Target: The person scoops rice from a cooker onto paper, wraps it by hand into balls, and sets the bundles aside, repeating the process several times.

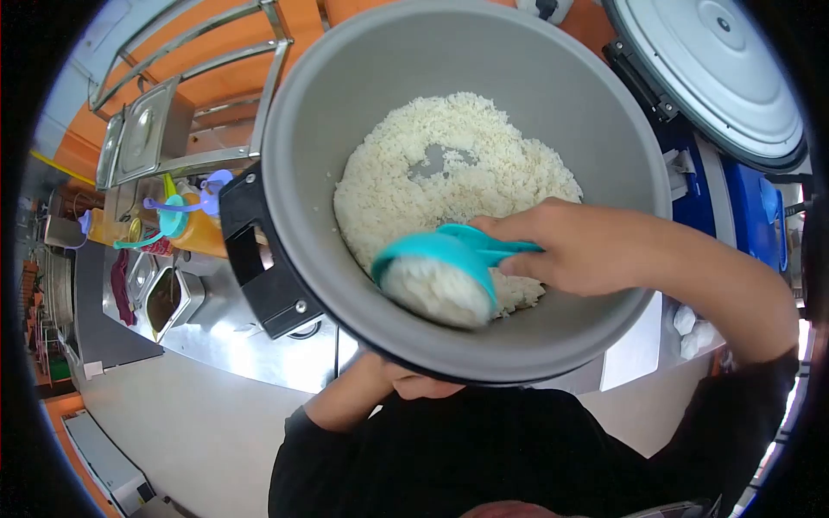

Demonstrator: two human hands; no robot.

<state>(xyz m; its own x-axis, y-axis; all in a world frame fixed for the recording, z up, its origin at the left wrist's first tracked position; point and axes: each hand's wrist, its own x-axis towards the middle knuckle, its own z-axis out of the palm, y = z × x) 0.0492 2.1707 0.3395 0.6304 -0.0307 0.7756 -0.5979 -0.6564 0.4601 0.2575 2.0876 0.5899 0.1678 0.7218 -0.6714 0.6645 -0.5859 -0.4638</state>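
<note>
A big grey rice pot (302,121) fills the middle of the view, its mouth tipped toward me. Cooked white rice (509,173) covers much of its bottom, with a bare patch near the centre. Inside the pot, my right hand (570,246) is closed around the handle of a turquoise scoop (401,250). The scoop is heaped with rice and slightly blurred, close to the near wall. My left hand (420,384) holds the pot from below at its near rim; most of its fingers are hidden by the pot.
A black side handle (255,259) juts from the pot's left. The hinged lid (717,78) stands at upper right. Sauce bottles (194,226), a steel container (173,302) and a metal rack (220,160) are on the left. White crumpled pieces (695,332) lie at right.
</note>
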